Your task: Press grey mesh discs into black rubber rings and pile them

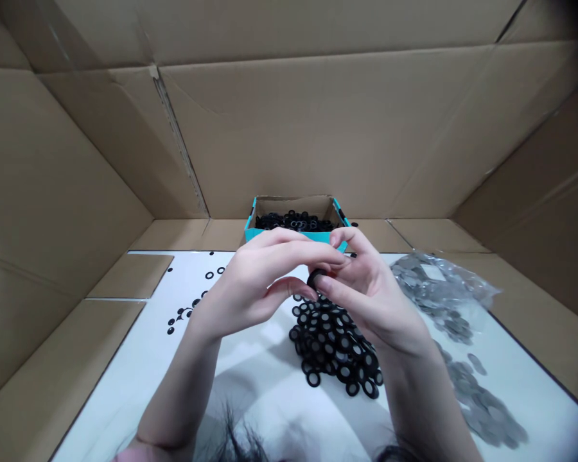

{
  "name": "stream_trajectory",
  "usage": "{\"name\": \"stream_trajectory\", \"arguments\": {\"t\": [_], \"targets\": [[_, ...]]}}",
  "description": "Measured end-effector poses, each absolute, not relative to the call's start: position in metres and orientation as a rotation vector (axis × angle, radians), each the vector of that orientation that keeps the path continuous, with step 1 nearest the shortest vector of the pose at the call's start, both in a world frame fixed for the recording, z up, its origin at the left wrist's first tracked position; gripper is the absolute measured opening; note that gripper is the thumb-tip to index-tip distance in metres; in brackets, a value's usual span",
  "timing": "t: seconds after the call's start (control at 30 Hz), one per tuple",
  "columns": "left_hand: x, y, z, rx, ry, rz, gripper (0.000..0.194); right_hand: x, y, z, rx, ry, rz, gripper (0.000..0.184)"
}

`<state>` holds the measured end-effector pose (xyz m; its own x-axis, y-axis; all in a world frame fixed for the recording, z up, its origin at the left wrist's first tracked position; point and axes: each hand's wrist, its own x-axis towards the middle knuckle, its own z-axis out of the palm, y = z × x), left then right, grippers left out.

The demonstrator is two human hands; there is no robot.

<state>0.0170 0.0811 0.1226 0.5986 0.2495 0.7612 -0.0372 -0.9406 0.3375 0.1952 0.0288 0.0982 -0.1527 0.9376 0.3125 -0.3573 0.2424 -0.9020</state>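
Over the white table, my left hand [262,276] and my right hand [373,295] meet at a small black ring [313,278]. My right thumb presses on the ring against the fingers behind it. My left thumb tip touches its lower left side, while the left fingers arch over the top and partly hide it. Below my hands lies a heap of black rings with pale grey centres [332,350]. Thin grey discs [484,404] are piled beyond my right forearm.
Behind my hands stands a teal-edged cardboard box [250,215] holding many black rings. A clear plastic bag [467,282] of grey discs is at the right. Loose black pieces [180,314] are scattered at the left. Tall cardboard walls [308,135] enclose the table [125,372].
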Motion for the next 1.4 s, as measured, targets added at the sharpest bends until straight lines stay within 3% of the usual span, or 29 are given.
{"name": "stream_trajectory", "arguments": {"t": [0.13,0.4,0.7,1.03,1.4], "targets": [[0.0136,0.0813,0.1247,2.534,0.182,1.159,0.045,0.1942,0.0291,0.098,-0.644,-1.242,1.255,0.034],[0.0207,0.0767,0.1187,2.339,0.36,1.285,0.029,0.1876,0.0302,0.0977,-0.748,-1.18,0.982,0.036],[0.0164,0.0743,0.1191,2.313,0.44,1.125,0.037,0.191,0.027,0.0943,-0.914,-1.424,0.636,0.036],[0.0146,0.0745,0.1226,2.348,0.443,1.078,0.031,0.1915,0.0277,0.0935,-0.944,-1.417,0.596,0.034],[0.0185,0.0777,0.1171,2.42,0.417,1.149,0.042,0.1939,0.0264,0.0934,-0.983,-1.511,0.517,0.035]]}}
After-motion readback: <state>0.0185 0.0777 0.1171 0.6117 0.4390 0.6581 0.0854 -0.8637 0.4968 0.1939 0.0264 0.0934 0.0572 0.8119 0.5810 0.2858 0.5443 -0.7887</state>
